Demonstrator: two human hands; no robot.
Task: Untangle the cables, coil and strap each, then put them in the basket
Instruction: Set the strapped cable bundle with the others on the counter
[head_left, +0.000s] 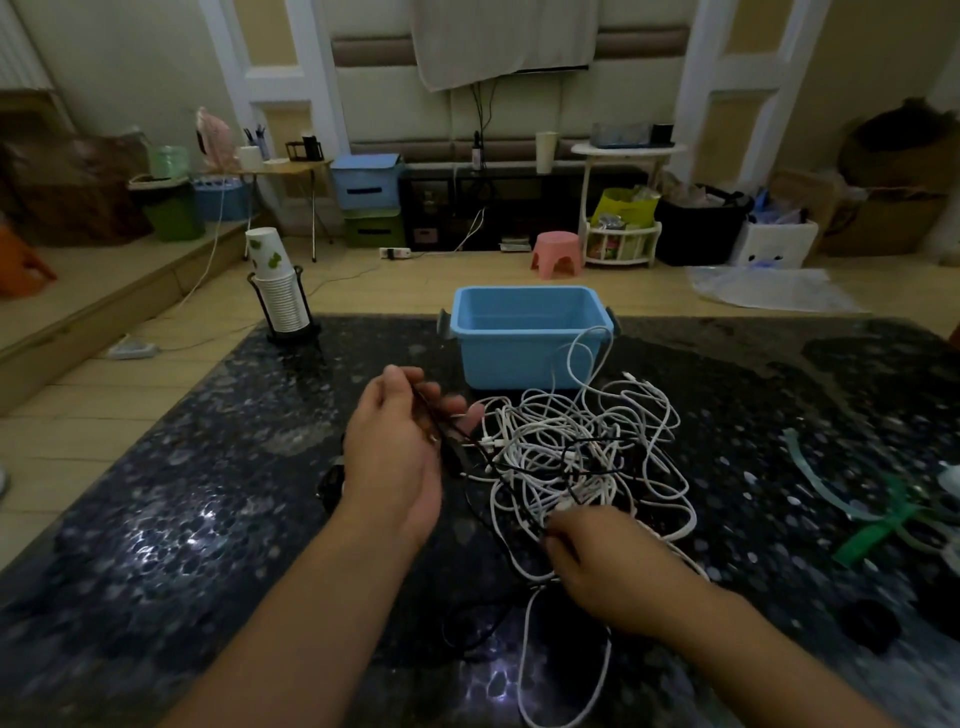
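Note:
A tangle of white cables (566, 447) lies on the dark speckled table (208, 493), in front of the empty blue basket (527, 338). A thin black cable (519, 470) runs through the tangle. My left hand (397, 452) is raised left of the pile, its fingers curled round one end of the black cable. My right hand (605, 566) sits at the pile's near edge and pinches the black cable where it leaves the white loops. One white loop (524, 670) trails toward me.
Green and pale straps (883, 519) lie on the table at the right. A holder with stacked paper cups (283, 296) stands at the table's far left corner. A small black round object (870, 621) rests near the right edge.

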